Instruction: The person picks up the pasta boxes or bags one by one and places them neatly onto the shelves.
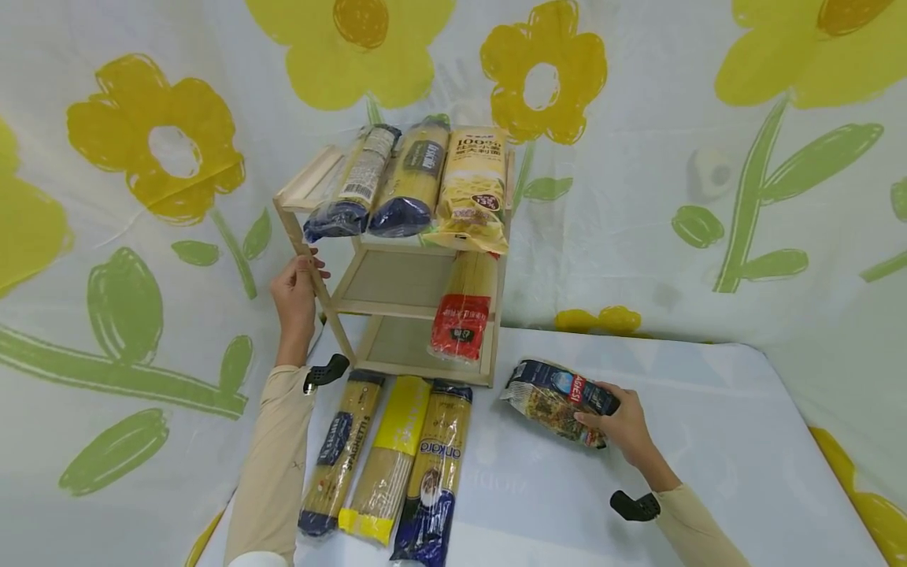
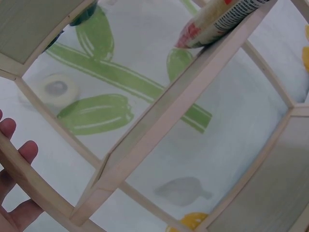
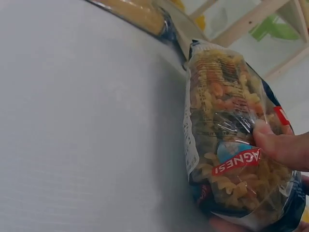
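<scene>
Pasta bag of clear and navy plastic point(image 1: 556, 402), red-labelled, is pinched in the right hand point(image 1: 625, 427), to the near right of the tiered pale wooden rack point(image 1: 386, 309); a broad, gentle hold should suit its loose filling point(image 3: 217, 96). The left hand point(image 1: 296, 295) grips the rack's left post point(image 1: 336, 327), which should steady it. The smooth pale-blue counter point(image 1: 567, 504) stands below, yellow-flowered white sheeting point(image 1: 623, 220) behind.

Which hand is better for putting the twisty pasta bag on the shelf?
Probably the right hand: it holds the pasta bag, while the left hand holds the wooden shelf by its side post.
</scene>
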Motion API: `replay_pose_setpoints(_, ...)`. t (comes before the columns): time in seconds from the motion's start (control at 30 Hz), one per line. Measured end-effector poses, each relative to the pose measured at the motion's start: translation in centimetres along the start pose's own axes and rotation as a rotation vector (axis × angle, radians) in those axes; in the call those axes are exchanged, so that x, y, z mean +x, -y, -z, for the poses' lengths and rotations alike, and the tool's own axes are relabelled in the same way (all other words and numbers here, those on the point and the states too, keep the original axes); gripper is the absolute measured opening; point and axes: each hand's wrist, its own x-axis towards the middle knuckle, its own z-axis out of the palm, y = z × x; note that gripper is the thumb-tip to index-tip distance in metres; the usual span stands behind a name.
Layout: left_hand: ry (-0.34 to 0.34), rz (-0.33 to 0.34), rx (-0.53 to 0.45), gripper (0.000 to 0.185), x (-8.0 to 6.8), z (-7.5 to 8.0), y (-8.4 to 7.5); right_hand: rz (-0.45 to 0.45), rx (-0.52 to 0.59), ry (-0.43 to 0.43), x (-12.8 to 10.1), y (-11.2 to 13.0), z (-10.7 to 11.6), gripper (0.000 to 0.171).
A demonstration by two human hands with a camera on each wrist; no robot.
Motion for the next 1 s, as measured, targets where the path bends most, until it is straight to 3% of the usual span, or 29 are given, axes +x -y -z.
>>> replay_pose_setpoints(0.27, 0.007, 0.007, -0.004, 0.038, 0.0, 0.0, -0.1, -0.088, 0.145, -0.029, -2.7, -0.4, -0.5, 0.083)
replay_pose_setpoints(0.5, 0.016, 0.018, -0.019, 0.035, 0.1, 0.1, -0.1, -0.151, 0.257, -0.003, -4.9, 0.4, -0.7, 0.081)
replay_pose_setpoints(0.7, 0.019, 0.010, -0.033, 0.035, 0.1, 0.0, 0.0, -0.160, 0.324, -0.011, -7.1, 2.4, -0.1, 0.079)
replay_pose_setpoints(1.0, 0.018, 0.001, -0.009, 0.034, 0.2, 0.3, 0.1, -0.107, 0.321, -0.014, -10.6, 6.4, 1.9, 0.078)
